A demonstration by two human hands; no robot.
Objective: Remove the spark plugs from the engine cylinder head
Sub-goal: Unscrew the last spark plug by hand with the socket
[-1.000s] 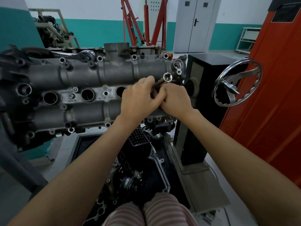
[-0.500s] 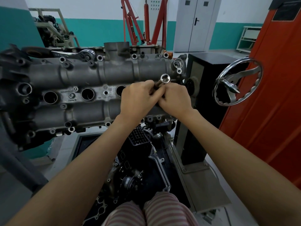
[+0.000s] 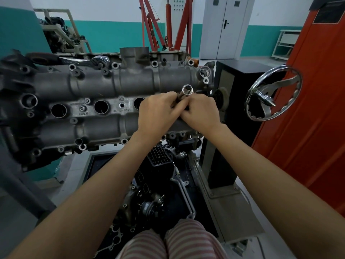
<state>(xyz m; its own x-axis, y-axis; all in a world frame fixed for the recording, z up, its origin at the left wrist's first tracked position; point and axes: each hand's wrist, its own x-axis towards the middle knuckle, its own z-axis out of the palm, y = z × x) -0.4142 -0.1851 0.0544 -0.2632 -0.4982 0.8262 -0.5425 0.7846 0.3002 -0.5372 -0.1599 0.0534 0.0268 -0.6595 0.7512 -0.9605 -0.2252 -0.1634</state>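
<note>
Both hands meet at the right end of the cylinder head [image 3: 112,85], wrapped round a long socket [image 3: 187,90] whose open drive end points up toward the camera; the left hand [image 3: 158,114] curls over the shaft from the left, the right hand [image 3: 200,113] closes on it from the right, knuckles nearly touching; no spark plug shows, and the hole under the hands is hidden, so whether the socket sits on a plug cannot be told; three other plug holes [image 3: 101,107] stand open along the middle row; a ratchet [image 3: 87,61] lies on the far top edge of the head, well apart from the hands; to do this well I would keep the socket straight in line with the hole, turn it evenly without leaning sideways, and lift straight out so the plug does not drop back
</note>
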